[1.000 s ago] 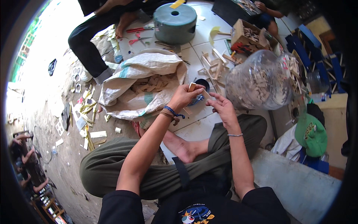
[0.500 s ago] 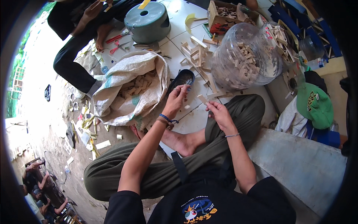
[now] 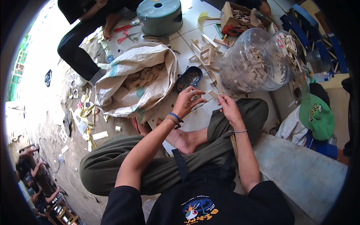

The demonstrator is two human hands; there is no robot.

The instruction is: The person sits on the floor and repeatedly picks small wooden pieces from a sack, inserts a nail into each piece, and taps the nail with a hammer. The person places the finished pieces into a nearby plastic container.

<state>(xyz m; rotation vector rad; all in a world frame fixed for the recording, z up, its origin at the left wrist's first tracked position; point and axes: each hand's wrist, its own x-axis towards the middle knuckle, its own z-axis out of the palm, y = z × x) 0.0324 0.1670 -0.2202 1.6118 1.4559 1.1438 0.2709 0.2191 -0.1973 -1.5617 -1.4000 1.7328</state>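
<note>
I sit cross-legged on the floor with both hands over my knee. My right hand [image 3: 228, 109] pinches a small pale wooden piece [image 3: 212, 94] at its fingertips. My left hand [image 3: 188, 101], with a ring and a blue wristband, is curled just left of that piece, its fingers closed on a thin stick [image 3: 202, 106] that pokes out beneath them. The two hands are a finger's width apart. A dark oval dish [image 3: 189, 78] lies just beyond my left hand.
A white woven sack [image 3: 131, 65] of wooden offcuts lies open to the left. A big clear jar [image 3: 255, 62] of wooden pieces stands to the right, with loose sticks [image 3: 205, 50] between them. Farther off are a grey-green round container [image 3: 159, 15], a cardboard box [image 3: 240, 15], red-handled tools [image 3: 126, 33] and a seated person [image 3: 80, 45]. A green cap [image 3: 317, 116] lies at the right.
My hands have drawn back from the dark dish toward my knee. The small wooden piece now sits in my right hand's fingertips.
</note>
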